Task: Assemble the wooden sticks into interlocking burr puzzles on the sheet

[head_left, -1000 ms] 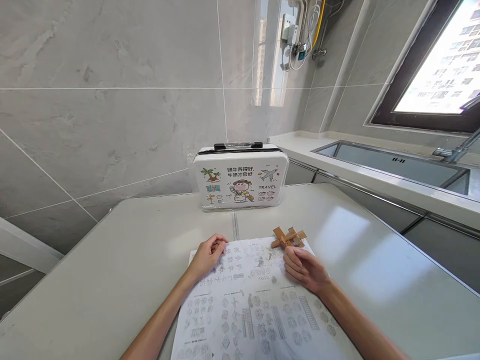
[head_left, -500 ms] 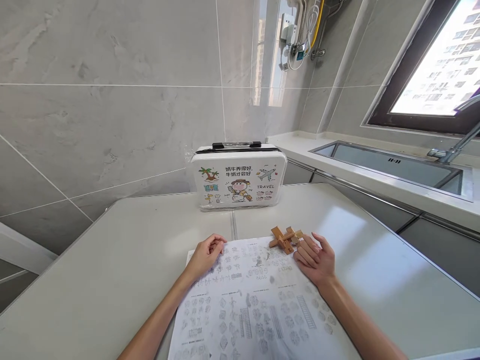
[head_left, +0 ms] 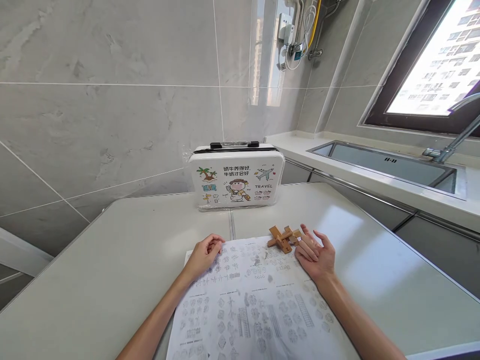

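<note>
A small wooden interlocking puzzle (head_left: 284,237) lies at the far right corner of a printed sheet (head_left: 247,305) full of small diagrams, spread on a white table (head_left: 112,260). My right hand (head_left: 315,255) rests just right of the puzzle with its fingers stretched out and apart, fingertips touching or almost touching the wood. My left hand (head_left: 204,252) sits on the sheet's far left corner, fingers loosely curled with nothing visible in them.
A white cartoon-printed case (head_left: 236,176) with a black handle stands upright against the tiled wall behind the sheet. To the right run a counter, a steel sink (head_left: 390,162) and a tap (head_left: 448,145) under a window.
My right hand has moved from the sheet to the right of the puzzle, and its curled fingers have spread out. My left hand has stayed in place.
</note>
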Motion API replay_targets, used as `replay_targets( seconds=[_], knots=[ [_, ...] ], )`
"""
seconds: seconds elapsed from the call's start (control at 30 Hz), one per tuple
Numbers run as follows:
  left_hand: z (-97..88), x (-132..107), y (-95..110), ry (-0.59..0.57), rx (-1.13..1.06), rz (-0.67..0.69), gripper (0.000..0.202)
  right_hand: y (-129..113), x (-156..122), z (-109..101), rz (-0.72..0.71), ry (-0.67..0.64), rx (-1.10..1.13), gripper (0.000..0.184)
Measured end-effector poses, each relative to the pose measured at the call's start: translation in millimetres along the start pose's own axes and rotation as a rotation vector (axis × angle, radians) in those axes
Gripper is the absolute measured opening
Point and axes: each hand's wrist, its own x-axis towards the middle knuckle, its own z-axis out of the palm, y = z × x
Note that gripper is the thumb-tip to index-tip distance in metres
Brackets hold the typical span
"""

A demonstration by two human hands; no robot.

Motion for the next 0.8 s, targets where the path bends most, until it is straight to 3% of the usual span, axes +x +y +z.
replay_targets(
  seconds=[0.27, 0.8],
  knots=[
    [-0.4, -1.3, 4.9, -0.003, 0.012, -0.016, 0.031, -1.1, 2.1, -4.8, 0.031, -0.009, 0.092, 0.043],
    [0.0, -1.2, 3.0, -0.009, 0.019, -0.009, 0.035, -2.7, 7.5, -12.9, 0.125, -0.03, 0.107, 0.031]
  ],
)
